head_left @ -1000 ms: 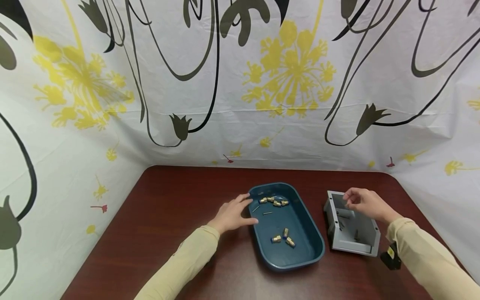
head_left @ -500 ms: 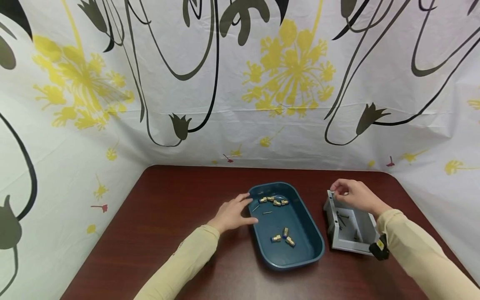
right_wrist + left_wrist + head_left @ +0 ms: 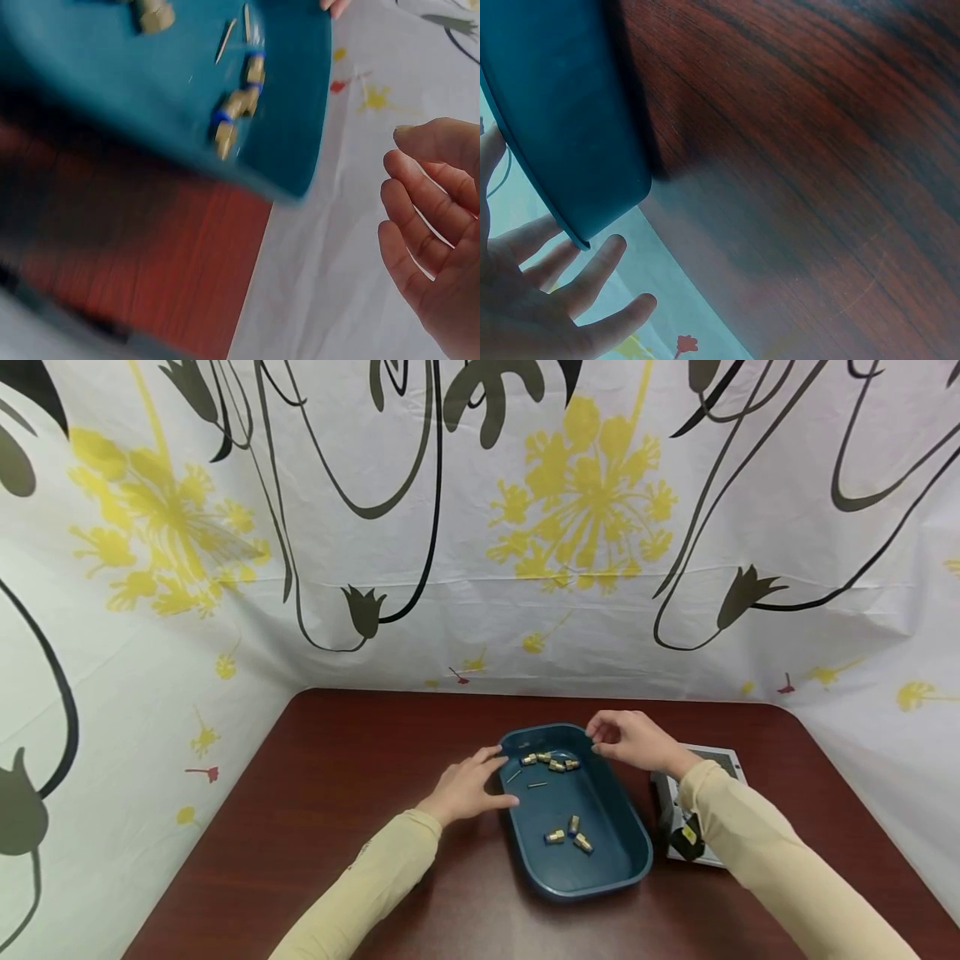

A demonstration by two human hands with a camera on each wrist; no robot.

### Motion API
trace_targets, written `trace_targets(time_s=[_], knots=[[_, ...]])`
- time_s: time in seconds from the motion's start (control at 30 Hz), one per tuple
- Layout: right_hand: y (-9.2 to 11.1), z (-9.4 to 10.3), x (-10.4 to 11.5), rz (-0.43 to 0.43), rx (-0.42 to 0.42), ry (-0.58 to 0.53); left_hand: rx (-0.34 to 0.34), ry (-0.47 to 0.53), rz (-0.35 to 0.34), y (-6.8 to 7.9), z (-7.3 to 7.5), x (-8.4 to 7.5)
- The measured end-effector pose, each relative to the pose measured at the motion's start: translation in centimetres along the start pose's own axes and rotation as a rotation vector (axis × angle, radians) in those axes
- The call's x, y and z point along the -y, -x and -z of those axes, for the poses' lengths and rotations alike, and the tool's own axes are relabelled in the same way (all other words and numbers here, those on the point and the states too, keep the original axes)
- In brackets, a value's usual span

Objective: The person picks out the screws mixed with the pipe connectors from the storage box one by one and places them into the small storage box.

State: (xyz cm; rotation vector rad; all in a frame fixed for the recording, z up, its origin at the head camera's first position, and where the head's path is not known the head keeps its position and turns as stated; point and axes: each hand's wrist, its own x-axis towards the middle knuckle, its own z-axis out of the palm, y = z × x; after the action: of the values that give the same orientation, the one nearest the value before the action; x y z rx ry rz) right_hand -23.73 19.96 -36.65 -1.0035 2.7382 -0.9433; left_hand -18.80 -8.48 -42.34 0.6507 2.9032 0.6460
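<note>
My left hand (image 3: 461,789) spreads its fingers along the left rim of a blue tray (image 3: 603,852). In the left wrist view, its fingers (image 3: 596,274) lie beside the tray's outer wall. Over the tray's far right corner hovers my right hand (image 3: 630,739). The right wrist view shows its thumb and fingers (image 3: 409,225) loosely bent, thumb tip near the index tip, with nothing visible between them. Inside the tray, brass fittings with blue bands form a far group (image 3: 557,766) and a near group (image 3: 573,827). Two thin metal pins (image 3: 537,785) lie between the groups.
A grey open box (image 3: 663,810) stands right of the tray, partly hidden under the right forearm. A black wrist device (image 3: 687,839) hangs below the right sleeve. Both stand out against the dark red wooden table (image 3: 375,743), with a patterned cloth (image 3: 420,552) behind it.
My right hand has moved left from above the grey box to the tray's far right corner. The left hand and the tray's contents look the same.
</note>
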Motion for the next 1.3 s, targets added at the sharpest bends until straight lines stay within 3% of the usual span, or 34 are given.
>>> trace_targets(time_s=[0.33, 0.53, 1.0, 1.3], knots=[[-3.0, -3.2, 1.4, 0.058, 0.034, -0.064, 0.006, -0.010, 0.015, -0.2, 0.1, 0.0], [-4.2, -5.5, 1.4, 0.040, 0.069, -0.065, 0.004, -0.029, 0.009, -0.2, -0.1, 0.1], [-5.0, -9.1, 0.1, -0.004, 0.142, -0.018, -0.003, -0.014, 0.001, -0.1, -0.2, 0.1], [-5.2, -10.8, -0.6, -0.020, 0.127, 0.027, -0.006, 0.006, -0.008, 0.0, -0.1, 0.1]])
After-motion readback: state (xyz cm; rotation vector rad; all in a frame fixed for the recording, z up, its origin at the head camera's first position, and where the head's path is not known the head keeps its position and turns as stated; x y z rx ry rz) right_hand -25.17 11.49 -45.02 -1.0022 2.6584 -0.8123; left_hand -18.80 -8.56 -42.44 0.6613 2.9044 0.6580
